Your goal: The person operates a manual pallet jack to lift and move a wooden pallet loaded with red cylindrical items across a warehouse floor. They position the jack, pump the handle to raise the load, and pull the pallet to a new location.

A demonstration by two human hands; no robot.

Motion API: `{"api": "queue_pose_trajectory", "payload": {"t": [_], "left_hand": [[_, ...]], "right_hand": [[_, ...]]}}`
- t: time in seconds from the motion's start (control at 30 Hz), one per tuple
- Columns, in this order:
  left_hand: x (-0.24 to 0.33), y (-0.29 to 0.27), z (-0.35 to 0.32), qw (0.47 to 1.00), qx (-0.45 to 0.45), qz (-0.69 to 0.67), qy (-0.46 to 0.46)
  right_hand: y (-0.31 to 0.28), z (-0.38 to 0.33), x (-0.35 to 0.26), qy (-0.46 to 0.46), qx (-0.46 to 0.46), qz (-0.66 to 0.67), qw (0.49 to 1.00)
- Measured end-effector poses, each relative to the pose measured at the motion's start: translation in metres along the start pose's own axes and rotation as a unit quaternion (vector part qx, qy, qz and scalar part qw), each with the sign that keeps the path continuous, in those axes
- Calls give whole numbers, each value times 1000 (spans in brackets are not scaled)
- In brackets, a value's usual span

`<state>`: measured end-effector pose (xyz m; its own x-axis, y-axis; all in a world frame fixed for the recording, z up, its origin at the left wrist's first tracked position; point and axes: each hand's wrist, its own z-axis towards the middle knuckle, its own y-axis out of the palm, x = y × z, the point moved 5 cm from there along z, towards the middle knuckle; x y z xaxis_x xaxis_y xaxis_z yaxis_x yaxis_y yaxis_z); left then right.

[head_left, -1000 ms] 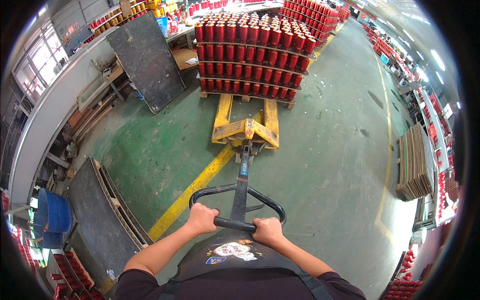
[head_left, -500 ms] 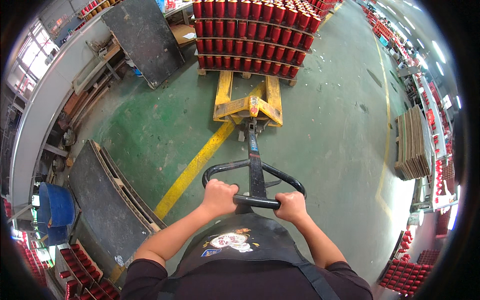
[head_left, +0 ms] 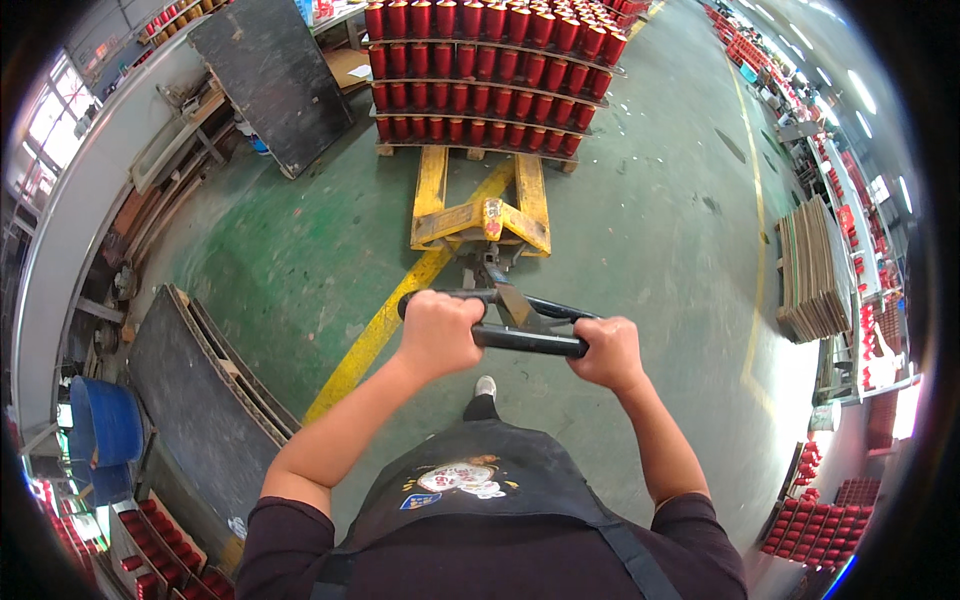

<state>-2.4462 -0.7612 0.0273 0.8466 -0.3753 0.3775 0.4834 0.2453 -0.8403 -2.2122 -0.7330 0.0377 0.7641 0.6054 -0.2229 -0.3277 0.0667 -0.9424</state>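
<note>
Both my hands are wrapped round the black loop handle (head_left: 530, 340) of a yellow pallet jack (head_left: 440, 222). My left hand (head_left: 441, 330) is closed on the handle's left end, and my right hand (head_left: 608, 352) on its right end. In front of me, the forks run forward to a wooden pallet (head_left: 385, 150) and their far ends are hidden beneath it. Tiers of red metallic cylinders (head_left: 460, 97), parted by thin boards, are stacked high on that pallet. One of my shoes (head_left: 485, 385) shows below the handle.
A dark board (head_left: 270, 80) leans at the upper left near a workbench. Curved dark panels (head_left: 200, 365) and a blue tub (head_left: 105, 420) stand on my left. Stacked brown sheets (head_left: 812, 270) are at the right. A yellow line (head_left: 365, 345) crosses the green floor.
The handle has swung up and forward, away from my body, with both hands still round it. My shoe has come into view. The whole scene has shifted slightly left.
</note>
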Motion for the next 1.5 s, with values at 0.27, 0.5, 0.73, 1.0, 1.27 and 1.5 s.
{"api": "queue_pose_trajectory", "payload": {"t": [0.27,0.5,0.73,1.0,1.27,1.5], "left_hand": [[-18,-20,84,997,78,2,9],[-54,-28,176,982,175,60,27],[-90,-19,263,975,188,116,-26],[-120,-1,318,968,202,122,-89],[-136,5,323,977,169,98,-81],[-149,8,331,983,159,63,-68]], "right_hand": [[-40,65,26,-57,173,-103,978],[-57,154,64,-90,288,-148,942],[-57,240,117,-67,243,-159,955],[-53,304,163,-43,198,-146,968],[-49,332,174,-16,115,-101,988],[-49,343,182,-23,71,-32,997]]}}
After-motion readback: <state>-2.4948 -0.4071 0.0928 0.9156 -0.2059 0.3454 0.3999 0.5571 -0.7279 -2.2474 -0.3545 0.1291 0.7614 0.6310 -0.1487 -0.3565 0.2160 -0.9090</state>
